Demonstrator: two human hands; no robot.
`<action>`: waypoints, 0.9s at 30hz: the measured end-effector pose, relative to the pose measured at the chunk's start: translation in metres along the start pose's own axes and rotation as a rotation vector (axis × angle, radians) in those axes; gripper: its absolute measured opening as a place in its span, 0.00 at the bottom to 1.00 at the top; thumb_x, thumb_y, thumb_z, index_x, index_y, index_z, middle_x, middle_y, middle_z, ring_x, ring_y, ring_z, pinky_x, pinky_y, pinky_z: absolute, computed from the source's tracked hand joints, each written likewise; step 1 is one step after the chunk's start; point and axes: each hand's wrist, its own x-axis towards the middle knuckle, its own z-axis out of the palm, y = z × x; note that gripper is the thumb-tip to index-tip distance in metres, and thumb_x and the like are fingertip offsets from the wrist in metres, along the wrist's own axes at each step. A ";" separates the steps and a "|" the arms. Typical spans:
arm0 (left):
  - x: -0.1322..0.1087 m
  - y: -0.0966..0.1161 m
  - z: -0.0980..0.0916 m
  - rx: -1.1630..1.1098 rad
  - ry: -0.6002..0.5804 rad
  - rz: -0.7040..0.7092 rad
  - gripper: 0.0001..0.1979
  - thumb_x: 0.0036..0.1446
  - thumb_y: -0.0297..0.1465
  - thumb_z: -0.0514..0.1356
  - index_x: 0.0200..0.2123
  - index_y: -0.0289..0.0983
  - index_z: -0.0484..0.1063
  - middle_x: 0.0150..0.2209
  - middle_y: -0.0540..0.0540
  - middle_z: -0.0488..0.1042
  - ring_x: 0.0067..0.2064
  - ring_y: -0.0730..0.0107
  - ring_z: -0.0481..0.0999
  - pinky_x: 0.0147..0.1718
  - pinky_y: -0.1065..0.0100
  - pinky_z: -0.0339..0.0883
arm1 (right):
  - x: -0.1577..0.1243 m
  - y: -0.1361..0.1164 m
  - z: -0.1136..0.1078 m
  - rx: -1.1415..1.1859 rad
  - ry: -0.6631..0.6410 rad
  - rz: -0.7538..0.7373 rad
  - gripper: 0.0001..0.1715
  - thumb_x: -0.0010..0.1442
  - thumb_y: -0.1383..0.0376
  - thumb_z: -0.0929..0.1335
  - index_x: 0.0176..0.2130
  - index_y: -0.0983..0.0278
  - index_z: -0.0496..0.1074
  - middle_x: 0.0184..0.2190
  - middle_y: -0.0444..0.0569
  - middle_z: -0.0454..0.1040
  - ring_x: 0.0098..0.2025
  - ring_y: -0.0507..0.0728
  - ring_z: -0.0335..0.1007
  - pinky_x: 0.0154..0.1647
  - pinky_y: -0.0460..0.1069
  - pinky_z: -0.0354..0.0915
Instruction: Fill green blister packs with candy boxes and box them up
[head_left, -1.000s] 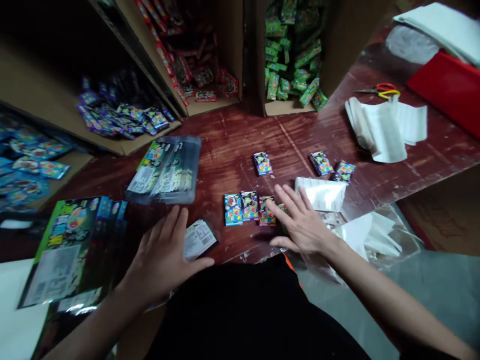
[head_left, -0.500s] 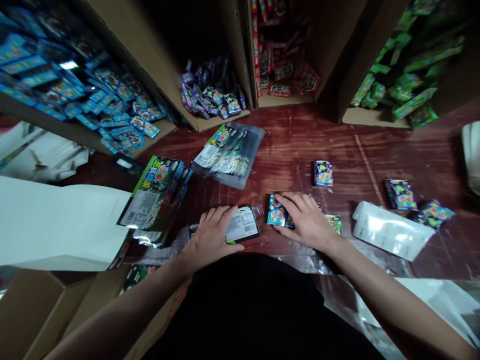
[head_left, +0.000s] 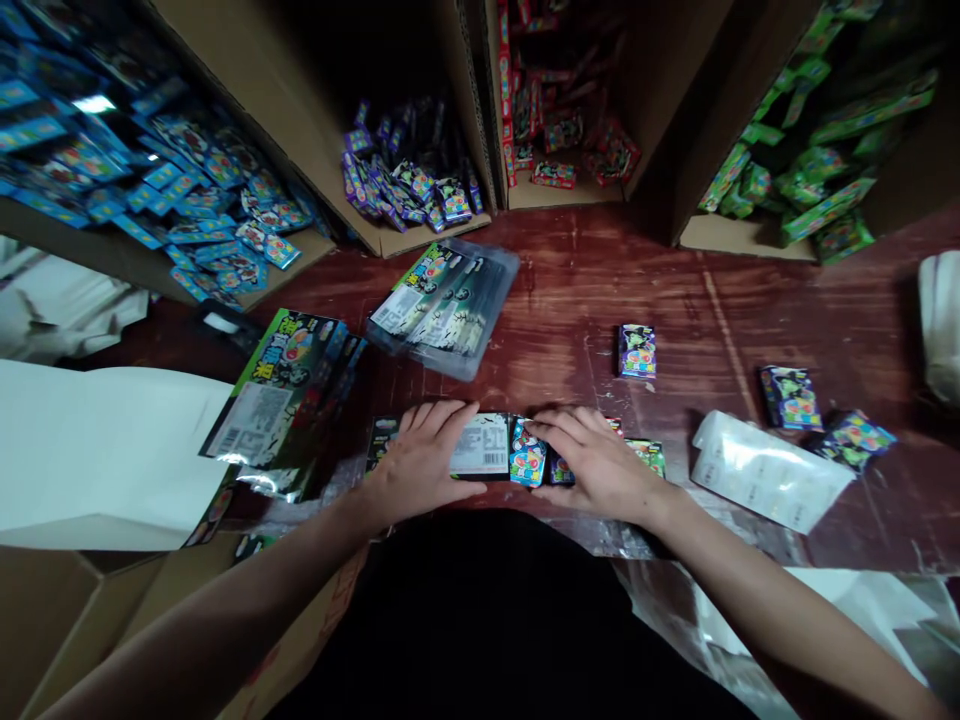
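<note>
My left hand lies over a flat printed plastic bag with a white label, thumb along its near edge and fingers along its far edge. Just right of it, my right hand grips a row of small candy boxes between thumb and fingers. The row's blue box meets the bag's right end; whether it is inside the bag cannot be made out. Beside it is a purple box, partly under my fingers. A bit of red box and a green box show past my hand.
Cartons of blue boxes, purple boxes, red boxes and green boxes line the back. Printed bags lie stacked, more bags at left. Loose purple boxes and a white sheet lie right.
My right hand has moved slightly left with the row of boxes. The blue box now touches the bag's end, where a gap was before. The camera view has shifted a little.
</note>
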 end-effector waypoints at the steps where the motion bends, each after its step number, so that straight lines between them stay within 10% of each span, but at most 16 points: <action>1: 0.001 0.001 0.001 -0.009 -0.009 0.013 0.52 0.45 0.49 0.72 0.69 0.39 0.56 0.61 0.36 0.67 0.60 0.44 0.66 0.61 0.48 0.57 | 0.002 0.000 0.000 0.005 -0.009 -0.014 0.40 0.60 0.50 0.73 0.65 0.63 0.63 0.63 0.59 0.68 0.61 0.69 0.63 0.61 0.66 0.63; 11: 0.012 0.012 -0.011 0.042 -0.124 0.078 0.56 0.47 0.50 0.71 0.72 0.37 0.50 0.66 0.35 0.63 0.63 0.43 0.63 0.62 0.46 0.53 | -0.017 0.017 -0.021 -0.118 -0.018 0.002 0.65 0.54 0.36 0.70 0.74 0.64 0.44 0.73 0.62 0.51 0.74 0.72 0.46 0.73 0.74 0.38; 19: 0.021 0.014 -0.001 0.001 -0.100 0.135 0.48 0.47 0.47 0.72 0.68 0.40 0.59 0.64 0.38 0.67 0.61 0.46 0.65 0.61 0.48 0.55 | -0.018 0.031 -0.012 -0.070 -0.015 -0.056 0.43 0.61 0.48 0.71 0.68 0.59 0.60 0.65 0.56 0.67 0.67 0.66 0.61 0.73 0.72 0.44; 27: 0.031 0.021 0.006 -0.029 -0.051 0.123 0.46 0.48 0.49 0.70 0.67 0.39 0.61 0.62 0.38 0.67 0.60 0.46 0.65 0.59 0.50 0.57 | 0.008 0.024 -0.009 -0.052 -0.003 -0.071 0.56 0.52 0.42 0.75 0.67 0.66 0.59 0.65 0.62 0.66 0.68 0.67 0.61 0.75 0.68 0.40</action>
